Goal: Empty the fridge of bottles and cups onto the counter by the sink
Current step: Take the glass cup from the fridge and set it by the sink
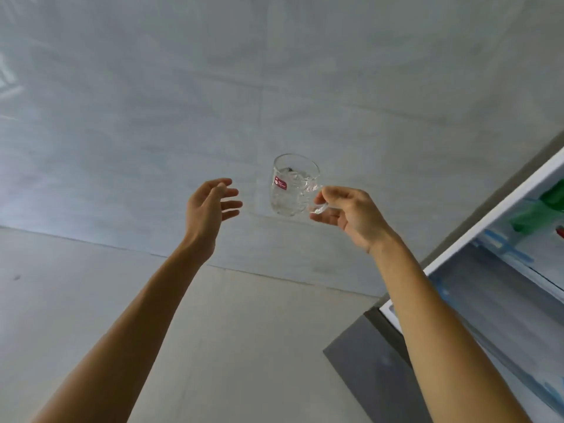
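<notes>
A clear glass cup [291, 186] with a red sticker and a handle hangs in the air over the pale tiled floor. My right hand [348, 213] pinches its handle from the right, so the cup tilts a little. My left hand [210, 203] is raised just left of the cup, fingers spread, holding nothing and not touching the glass. The open fridge [488, 215] is at the right edge. Inside it I see green bottles [537, 212] lying on a shelf and a small red thing beside them.
Large grey floor tiles [152, 132] fill most of the view. The fridge's white frame runs diagonally at the right, with a grey panel [363, 358] below it. No counter or sink is in view.
</notes>
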